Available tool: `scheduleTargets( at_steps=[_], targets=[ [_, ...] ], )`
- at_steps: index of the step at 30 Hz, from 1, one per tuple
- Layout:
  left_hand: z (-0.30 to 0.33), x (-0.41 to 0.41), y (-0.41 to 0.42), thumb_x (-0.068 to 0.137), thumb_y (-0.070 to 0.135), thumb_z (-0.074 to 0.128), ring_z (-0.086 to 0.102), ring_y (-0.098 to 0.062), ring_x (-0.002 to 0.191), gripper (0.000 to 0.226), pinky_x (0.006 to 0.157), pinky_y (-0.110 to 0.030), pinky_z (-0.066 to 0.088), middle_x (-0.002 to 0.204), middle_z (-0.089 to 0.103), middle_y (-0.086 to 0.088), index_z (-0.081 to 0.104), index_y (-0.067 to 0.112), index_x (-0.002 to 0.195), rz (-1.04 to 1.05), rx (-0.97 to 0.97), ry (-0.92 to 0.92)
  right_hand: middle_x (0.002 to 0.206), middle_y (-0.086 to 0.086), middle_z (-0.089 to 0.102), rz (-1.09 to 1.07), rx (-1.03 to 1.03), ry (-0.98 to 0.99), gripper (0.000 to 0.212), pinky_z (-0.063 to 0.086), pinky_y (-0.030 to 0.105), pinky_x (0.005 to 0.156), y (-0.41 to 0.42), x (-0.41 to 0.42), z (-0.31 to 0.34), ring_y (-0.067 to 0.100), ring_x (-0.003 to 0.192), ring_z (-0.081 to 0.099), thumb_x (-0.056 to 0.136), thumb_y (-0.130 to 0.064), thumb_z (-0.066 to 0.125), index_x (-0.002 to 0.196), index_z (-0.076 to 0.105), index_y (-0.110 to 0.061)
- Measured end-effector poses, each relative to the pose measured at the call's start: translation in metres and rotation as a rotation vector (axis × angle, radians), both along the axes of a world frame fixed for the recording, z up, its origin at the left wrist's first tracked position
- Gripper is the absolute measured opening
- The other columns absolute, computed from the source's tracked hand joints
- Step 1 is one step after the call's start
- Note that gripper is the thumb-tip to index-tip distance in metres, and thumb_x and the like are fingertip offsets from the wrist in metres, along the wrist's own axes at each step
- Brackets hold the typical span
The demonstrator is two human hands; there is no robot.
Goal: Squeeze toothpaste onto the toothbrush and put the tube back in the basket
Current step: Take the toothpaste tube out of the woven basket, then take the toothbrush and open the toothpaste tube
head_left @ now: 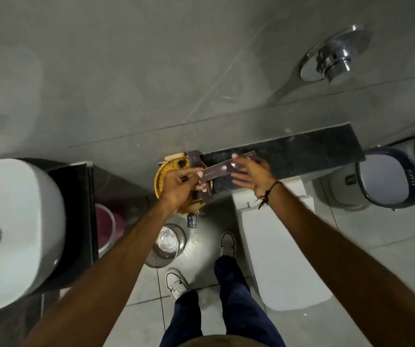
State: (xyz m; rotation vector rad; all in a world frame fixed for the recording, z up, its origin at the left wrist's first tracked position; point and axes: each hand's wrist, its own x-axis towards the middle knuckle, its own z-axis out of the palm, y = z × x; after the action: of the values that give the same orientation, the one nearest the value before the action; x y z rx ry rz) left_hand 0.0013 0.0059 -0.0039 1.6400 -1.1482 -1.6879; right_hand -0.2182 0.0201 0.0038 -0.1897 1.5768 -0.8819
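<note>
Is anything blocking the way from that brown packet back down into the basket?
Nothing visible. The brown packet is held between both hands right above the yellow basket; other brown packets already lie in it, but it stays open.

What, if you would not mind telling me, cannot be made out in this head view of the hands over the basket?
- Basket contents: mostly covered by the left hand.
- Print on the brown packet held between the left hand and the right hand: too small and blurred.
- Toothbrush and toothpaste tube: cannot be identified among the brown packets.
- Washbasin: cut off by the left edge.
</note>
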Motion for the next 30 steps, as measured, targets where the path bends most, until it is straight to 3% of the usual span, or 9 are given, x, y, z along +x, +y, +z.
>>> scheduleTargets(
  at_steps=[2, 5, 7, 12, 14, 18, 22, 26, 30],
  targets=[
    [0.015, 0.014, 0.007, 0.093, 0.01, 0.07, 0.08, -0.028, 0.09, 0.033, 0.079, -0.03, 0.065, 0.122, 0.076, -0.018, 0.071, 0.004, 0.125, 0.008, 0.014, 0.071, 0.127, 0.02, 0.071, -0.092, -0.073, -0.043, 0.03, 0.065, 0.031, 0.058, 0.002, 0.017, 0.012, 0.023, 0.079, 0.076, 0.087, -0.013, 0.08, 0.108, 0.061, -0.023],
    [0.037, 0.039, 0.017, 0.096, 0.006, 0.065, 0.079, -0.029, 0.095, 0.036, 0.08, -0.024, 0.064, 0.123, 0.074, -0.019, 0.066, 0.0, 0.131, 0.013, -0.026, 0.174, 0.129, 0.02, 0.066, -0.168, -0.17, -0.099, 0.063, 0.066, 0.035, 0.065, 0.004, 0.041, 0.033, 0.027, 0.084, 0.074, 0.09, -0.002, 0.075, 0.142, 0.046, -0.02],
    [0.049, 0.052, 0.022, 0.097, 0.002, 0.061, 0.08, -0.021, 0.087, 0.037, 0.078, -0.021, 0.064, 0.122, 0.074, -0.021, 0.063, -0.004, 0.134, 0.028, -0.051, 0.221, 0.136, 0.022, 0.061, -0.165, -0.223, -0.102, 0.07, 0.066, 0.037, 0.068, 0.004, 0.054, 0.048, 0.03, 0.089, 0.072, 0.09, 0.001, 0.073, 0.149, 0.038, -0.017],
    [0.076, 0.083, 0.03, 0.1, 0.0, 0.055, 0.075, -0.03, 0.104, 0.034, 0.087, -0.028, 0.062, 0.122, 0.075, -0.018, 0.064, -0.002, 0.133, 0.068, -0.027, 0.356, 0.139, 0.027, 0.057, -0.216, -0.296, -0.033, 0.075, 0.06, 0.025, 0.045, 0.004, 0.088, 0.088, 0.027, 0.073, 0.074, 0.09, 0.003, 0.072, 0.152, 0.035, -0.018],
    [0.083, 0.094, 0.031, 0.1, -0.002, 0.055, 0.079, -0.023, 0.098, 0.031, 0.084, -0.028, 0.064, 0.115, 0.079, -0.013, 0.068, 0.002, 0.127, 0.142, 0.01, 0.459, 0.137, 0.028, 0.06, -0.224, -0.311, 0.045, 0.075, 0.062, 0.027, 0.049, 0.005, 0.097, 0.103, 0.029, 0.081, 0.072, 0.089, 0.001, 0.074, 0.151, 0.036, -0.018],
    [0.087, 0.101, 0.034, 0.104, 0.003, 0.045, 0.078, -0.026, 0.089, 0.027, 0.08, -0.033, 0.065, 0.104, 0.078, -0.019, 0.066, 0.001, 0.12, 0.409, 0.266, 0.711, 0.137, 0.023, 0.063, -0.097, -0.604, 0.441, 0.075, 0.066, 0.046, 0.084, 0.013, 0.124, 0.131, 0.033, 0.107, 0.074, 0.088, -0.006, 0.078, 0.148, 0.035, -0.017],
    [0.089, 0.098, 0.038, 0.101, 0.017, 0.049, 0.076, -0.026, 0.07, 0.023, 0.067, -0.034, 0.064, 0.075, 0.077, -0.016, 0.066, 0.003, 0.097, 0.575, 0.462, 0.817, 0.111, 0.012, 0.077, 0.216, -0.918, 0.887, 0.082, 0.061, 0.011, 0.067, 0.022, 0.161, 0.15, 0.01, 0.081, 0.075, 0.085, -0.021, 0.082, 0.15, 0.034, -0.021],
    [0.084, 0.098, 0.038, 0.102, 0.025, 0.053, 0.061, -0.023, 0.08, 0.025, 0.072, -0.032, 0.06, 0.091, 0.065, -0.018, 0.063, 0.003, 0.094, 0.64, 0.491, 0.812, 0.108, 0.009, 0.078, 0.278, -0.951, 0.944, 0.079, 0.066, 0.022, 0.069, 0.028, 0.177, 0.163, 0.013, 0.083, 0.078, 0.086, -0.027, 0.08, 0.15, 0.035, -0.019],
    [0.08, 0.101, 0.035, 0.099, 0.032, 0.061, 0.054, -0.013, 0.064, 0.03, 0.045, -0.019, 0.054, 0.079, 0.058, -0.01, 0.062, 0.003, 0.103, 0.619, 0.499, 0.699, 0.099, -0.004, 0.073, 0.169, -0.949, 0.87, 0.075, 0.063, 0.015, 0.065, 0.027, 0.175, 0.171, -0.007, 0.074, 0.074, 0.087, -0.026, 0.079, 0.148, 0.036, -0.022]
  ],
)
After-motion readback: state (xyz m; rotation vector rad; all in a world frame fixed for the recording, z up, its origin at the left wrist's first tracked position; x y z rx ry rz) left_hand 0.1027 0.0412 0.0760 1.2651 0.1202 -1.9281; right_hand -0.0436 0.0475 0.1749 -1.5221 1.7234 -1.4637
